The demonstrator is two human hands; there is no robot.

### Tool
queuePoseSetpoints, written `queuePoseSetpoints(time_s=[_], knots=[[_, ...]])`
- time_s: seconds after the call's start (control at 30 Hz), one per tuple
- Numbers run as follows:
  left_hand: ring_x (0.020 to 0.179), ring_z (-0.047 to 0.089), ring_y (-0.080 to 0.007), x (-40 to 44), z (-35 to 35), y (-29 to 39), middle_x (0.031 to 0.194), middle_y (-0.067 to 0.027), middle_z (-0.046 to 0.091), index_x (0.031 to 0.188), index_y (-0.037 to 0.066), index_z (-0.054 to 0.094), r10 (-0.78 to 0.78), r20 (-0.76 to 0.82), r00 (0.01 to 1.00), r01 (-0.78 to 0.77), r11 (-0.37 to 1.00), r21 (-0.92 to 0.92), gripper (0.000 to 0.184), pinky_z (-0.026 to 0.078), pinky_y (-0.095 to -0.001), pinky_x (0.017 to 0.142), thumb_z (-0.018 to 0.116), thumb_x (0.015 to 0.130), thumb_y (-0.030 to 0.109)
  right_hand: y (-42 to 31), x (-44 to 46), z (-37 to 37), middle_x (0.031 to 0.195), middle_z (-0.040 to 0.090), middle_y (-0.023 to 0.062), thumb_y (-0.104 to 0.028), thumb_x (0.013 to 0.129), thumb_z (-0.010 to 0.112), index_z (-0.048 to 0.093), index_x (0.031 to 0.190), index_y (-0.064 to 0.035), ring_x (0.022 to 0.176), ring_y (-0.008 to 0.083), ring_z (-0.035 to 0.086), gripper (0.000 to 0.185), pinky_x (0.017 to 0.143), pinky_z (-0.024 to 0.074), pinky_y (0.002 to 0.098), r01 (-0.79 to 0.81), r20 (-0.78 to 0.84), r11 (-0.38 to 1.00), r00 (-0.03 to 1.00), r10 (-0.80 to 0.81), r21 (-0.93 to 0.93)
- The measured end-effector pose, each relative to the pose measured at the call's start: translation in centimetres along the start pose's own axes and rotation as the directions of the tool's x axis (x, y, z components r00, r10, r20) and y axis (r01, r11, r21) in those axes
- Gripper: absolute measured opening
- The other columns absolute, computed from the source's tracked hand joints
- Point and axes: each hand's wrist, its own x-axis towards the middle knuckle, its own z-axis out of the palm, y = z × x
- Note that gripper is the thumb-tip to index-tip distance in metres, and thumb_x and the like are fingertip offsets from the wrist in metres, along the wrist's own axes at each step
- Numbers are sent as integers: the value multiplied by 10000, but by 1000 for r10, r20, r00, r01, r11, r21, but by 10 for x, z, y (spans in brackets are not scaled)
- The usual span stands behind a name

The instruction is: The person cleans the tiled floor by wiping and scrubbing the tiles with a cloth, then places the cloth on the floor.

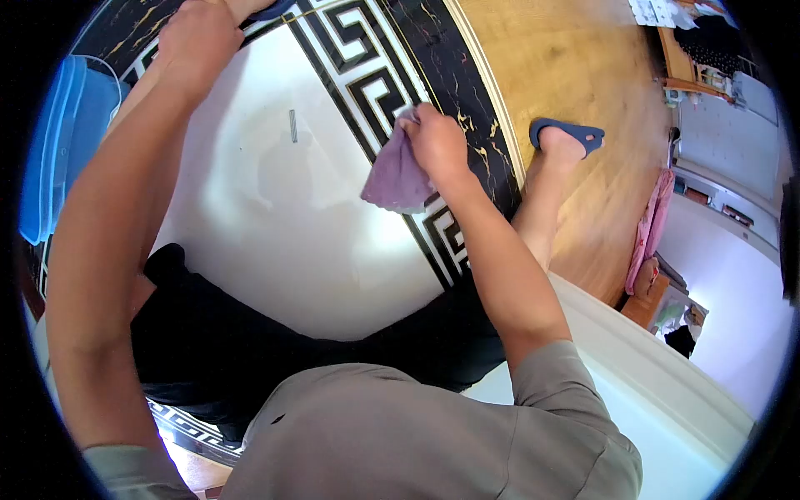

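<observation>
A mauve cloth [398, 175] hangs from my right hand [439, 146], whose fingers are closed on its upper edge. It is over the border where the glossy white floor tile [275, 208] meets the black-and-white key-pattern band [354, 42]. At the upper left, my left hand [200, 42] is wrapped on my bare lower leg, close to the ankle; its fingertips are partly hidden. A thin grey strip [293, 126] shows on the white tile between my hands.
A blue plastic tub [67, 142] stands at the left edge. My right foot wears a dark blue slipper [575, 136] on the wood-look floor [558, 58]. A white ledge [633, 367] runs at the lower right. Pink fabric [650, 229] hangs farther right.
</observation>
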Motion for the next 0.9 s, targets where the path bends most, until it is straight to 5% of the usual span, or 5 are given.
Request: queuePoseSetpoints(time_s=[0.23, 0.37, 0.73, 0.9], knots=[[877, 737, -367, -8, -62, 13, 973, -247, 695, 1138, -119, 496, 72, 120, 990, -71, 997, -18, 638, 620, -429, 749, 762, 813, 362, 10, -9, 6, 826, 698, 242, -309, 892, 702, 626, 944, -58, 784, 461, 678, 268, 709, 536, 555, -12, -7, 998, 1000, 13, 59], [876, 739, -363, 2, -2, 4, 989, -255, 696, 1160, -132, 496, -29, 23, 999, 29, 999, 21, 661, 621, -428, 743, 764, 811, 361, 8, -8, 2, 811, 695, 238, -318, 888, 706, 635, 954, -65, 785, 454, 682, 271, 707, 540, 547, 10, 7, 1000, 1000, -10, 10], [860, 740, -363, 2, -3, 1, 959, -250, 701, 1169, -141, 493, -20, 37, 999, 19, 1000, 11, 657, 621, -425, 739, 750, 818, 351, 47, -9, -15, 839, 706, 174, -306, 925, 646, 622, 902, -97, 795, 397, 689, 212, 686, 534, 506, 58, -14, 994, 998, -59, -97], [842, 739, -374, 1, -5, 3, 944, -248, 702, 1155, -138, 500, -20, -9, 1000, 20, 999, 36, 640, 622, -423, 730, 745, 817, 347, 33, 9, -13, 855, 708, 112, -186, 842, 624, 641, 850, -116, 814, 332, 688, 72, 693, 540, 426, 364, -99, 931, 927, -362, -1]])
